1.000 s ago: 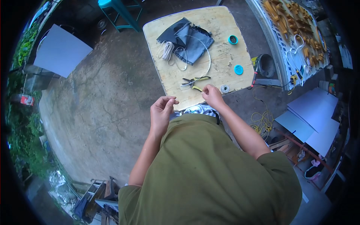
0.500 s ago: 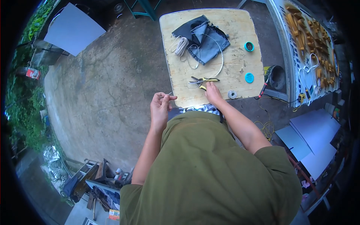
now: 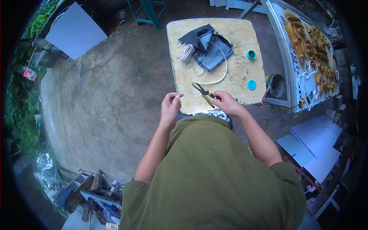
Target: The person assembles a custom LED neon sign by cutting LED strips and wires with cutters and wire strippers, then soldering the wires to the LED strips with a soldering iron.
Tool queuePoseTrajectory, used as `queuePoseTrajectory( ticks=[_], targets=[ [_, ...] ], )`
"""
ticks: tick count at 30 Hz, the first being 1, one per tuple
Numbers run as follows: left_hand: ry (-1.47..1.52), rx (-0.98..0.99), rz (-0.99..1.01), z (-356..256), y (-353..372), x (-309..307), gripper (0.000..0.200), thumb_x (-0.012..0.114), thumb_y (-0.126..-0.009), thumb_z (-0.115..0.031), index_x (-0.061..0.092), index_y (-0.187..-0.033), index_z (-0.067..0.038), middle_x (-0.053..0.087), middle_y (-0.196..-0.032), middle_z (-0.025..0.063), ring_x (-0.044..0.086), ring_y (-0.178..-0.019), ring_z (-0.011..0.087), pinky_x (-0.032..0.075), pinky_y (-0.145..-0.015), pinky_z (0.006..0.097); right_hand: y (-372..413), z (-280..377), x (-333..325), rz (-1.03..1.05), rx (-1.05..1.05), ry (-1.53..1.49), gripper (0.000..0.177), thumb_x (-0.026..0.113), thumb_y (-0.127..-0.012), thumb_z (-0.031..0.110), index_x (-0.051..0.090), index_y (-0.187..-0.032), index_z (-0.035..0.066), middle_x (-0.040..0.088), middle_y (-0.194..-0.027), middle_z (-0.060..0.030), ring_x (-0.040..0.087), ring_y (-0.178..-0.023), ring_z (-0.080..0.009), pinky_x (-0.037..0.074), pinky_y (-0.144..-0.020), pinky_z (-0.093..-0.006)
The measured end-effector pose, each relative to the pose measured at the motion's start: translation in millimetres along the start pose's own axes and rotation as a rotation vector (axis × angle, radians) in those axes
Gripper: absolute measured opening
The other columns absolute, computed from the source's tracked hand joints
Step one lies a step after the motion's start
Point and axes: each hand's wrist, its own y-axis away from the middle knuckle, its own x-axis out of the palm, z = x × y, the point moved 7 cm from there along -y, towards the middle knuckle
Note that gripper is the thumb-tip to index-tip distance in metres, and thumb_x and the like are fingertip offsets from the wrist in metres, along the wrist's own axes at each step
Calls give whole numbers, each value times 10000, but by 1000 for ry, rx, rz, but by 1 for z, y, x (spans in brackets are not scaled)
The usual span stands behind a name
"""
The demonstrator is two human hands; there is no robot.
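Note:
My right hand (image 3: 229,104) is closed round the handles of a pair of pliers (image 3: 205,92), whose jaws point up and to the left, parted, over the near part of the wooden table (image 3: 237,38). At the table's near left corner my left hand (image 3: 170,108) is pinched shut. What its fingertips hold is too small to name. Farther back lie a folded piece of denim (image 3: 218,53) and a bundle of white cord (image 3: 187,52). A loose length of the cord curves across the wood towards the pliers.
On the table's right side are a round teal container (image 3: 251,55) with dark contents and a teal lid (image 3: 251,84). A bucket (image 3: 275,86) stands beside the table, near a board of yellowish wooden pieces (image 3: 306,46). A teal stool (image 3: 147,13) is behind.
My right hand has lifted the pliers off the tabletop and turned them so the jaws point up and left. My left hand has shifted slightly right, still pinched.

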Motion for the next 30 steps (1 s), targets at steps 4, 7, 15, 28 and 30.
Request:
queuePoseTrajectory(
  ticks=[4, 7, 15, 28, 30],
  targets=[
    [62, 92, 48, -37, 16, 28, 159, 628, -1059, -171, 617, -1124, -26, 697, -1246, 126, 575, -808, 57, 508, -779, 237, 30, 38, 0, -151, -197, -211, 257, 660, -973, 201, 629, -1047, -44, 657, -1119, -103, 581, -950, -167, 494, -831, -341],
    [72, 131, 99, -60, 26, 48, 155, 641, -1052, -172, 630, -1100, -25, 693, -1273, 138, 602, -842, 60, 526, -801, 246, 46, 64, 9, -123, -237, -429, 264, 627, -976, 153, 628, -1153, -44, 652, -1129, -62, 570, -944, -120, 494, -858, -304],
    [86, 188, 129, -81, 44, 62, 178, 679, -1032, -154, 636, -1096, 6, 761, -1059, 92, 639, -785, 73, 536, -722, 232, 58, 76, 46, -25, -273, -767, 380, 505, -1006, 76, 558, -1360, -54, 666, -1203, -72, 626, -1083, -124, 505, -968, -314],
    [21, 265, 103, -104, 55, 48, 88, 669, -1030, -112, 639, -1023, -30, 778, -1037, 68, 449, -668, -21, 383, -583, 175, 80, 116, 44, -101, -179, -385, 224, 490, -1029, 61, 394, -1217, -15, 663, -1127, -186, 700, -1022, -241, 542, -914, -400],
    [39, 263, 122, -105, 54, 46, 88, 668, -1029, -110, 640, -1021, -27, 778, -1034, 69, 447, -667, -22, 382, -584, 174, 82, 119, 43, -119, -167, -346, 256, 494, -1030, 66, 380, -1241, -22, 659, -1129, -192, 696, -1006, -244, 540, -909, -398]
  ],
)
